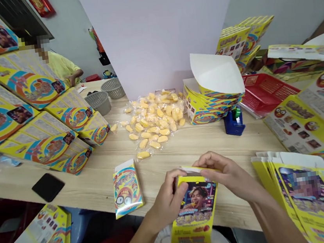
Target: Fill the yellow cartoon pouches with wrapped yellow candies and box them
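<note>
Yellow printed carton: the carton (194, 212) is nearest the camera, held above the table's front edge with its printed face toward the person and its lower end hanging down over the person's lap.
Left hand: the left hand (166, 202) is at the carton's upper left, fingers closed around that side and gripping it.
Right hand: the right hand (227, 172) is at the upper right, fingers curled over the top edge and pinching it against the thumb.
Right of the hands: a stack of flat cartons (303, 194) overlaps the table's right edge.
Left of the hands: a small folded carton (127, 189) lies on the wood-grain table (104, 183), with a black phone (48, 187) farther left.
Mid-table: a heap of individually wrapped yellow sweets (153, 122) spreads across the surface.
Beyond the sweets: a pile of white-lined cartons (213, 87) stands beside a blue tape dispenser (235, 122), with a red plastic basket (267, 92) to their right.
Left side: stacked printed carton sheets (28, 86) lie near two grey plastic baskets (97, 103).
Far end: a co-worker's yellow sleeve (61, 67) shows beyond the stacks, with that person's hand (74, 78) resting at the table's far corner.
</note>
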Tool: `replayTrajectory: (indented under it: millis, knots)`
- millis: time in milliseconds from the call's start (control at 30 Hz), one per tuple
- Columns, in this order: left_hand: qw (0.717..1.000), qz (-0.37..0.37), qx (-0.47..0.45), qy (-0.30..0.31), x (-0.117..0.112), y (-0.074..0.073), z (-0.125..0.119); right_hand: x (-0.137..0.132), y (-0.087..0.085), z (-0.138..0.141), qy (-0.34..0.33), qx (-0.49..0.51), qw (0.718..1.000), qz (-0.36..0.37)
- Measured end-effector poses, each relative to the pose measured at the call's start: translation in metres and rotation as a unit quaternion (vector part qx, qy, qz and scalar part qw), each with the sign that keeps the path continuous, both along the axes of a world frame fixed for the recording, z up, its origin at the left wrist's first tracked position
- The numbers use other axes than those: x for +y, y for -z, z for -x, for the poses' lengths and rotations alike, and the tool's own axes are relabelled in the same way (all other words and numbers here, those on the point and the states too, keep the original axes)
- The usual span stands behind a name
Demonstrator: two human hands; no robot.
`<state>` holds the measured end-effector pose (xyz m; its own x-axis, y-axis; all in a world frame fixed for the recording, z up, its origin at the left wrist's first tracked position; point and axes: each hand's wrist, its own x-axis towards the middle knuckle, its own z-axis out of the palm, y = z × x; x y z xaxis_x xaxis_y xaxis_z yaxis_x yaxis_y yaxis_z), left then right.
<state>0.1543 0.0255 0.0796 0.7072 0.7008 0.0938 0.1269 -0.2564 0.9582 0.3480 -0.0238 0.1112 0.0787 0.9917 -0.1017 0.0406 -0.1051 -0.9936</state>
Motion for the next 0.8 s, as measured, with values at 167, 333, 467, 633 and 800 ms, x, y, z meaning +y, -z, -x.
replayTrajectory:
  millis: [167,333,467,633,800]
  knots:
    - [0.996,0.053,-0.075,0.001,-0.003,0.004,-0.001,0.0,-0.002,0.0,-0.003,-0.042,0.998,-0.038]
    - [0.998,0.033,-0.046,-0.02,-0.005,-0.004,-0.002,-0.007,-0.004,-0.014,-0.129,-0.022,0.989,-0.068]
    - [0.996,0.019,-0.05,-0.069,-0.006,-0.007,-0.002,-0.016,-0.001,-0.011,-0.162,-0.053,0.982,-0.078]
    - [0.991,0.041,-0.062,-0.115,-0.001,-0.003,-0.004,-0.017,0.024,0.019,0.105,-0.047,0.973,-0.198]
    - [0.985,0.087,-0.041,-0.139,0.006,0.003,-0.003,-0.003,0.031,0.016,0.089,-0.029,0.984,-0.152]
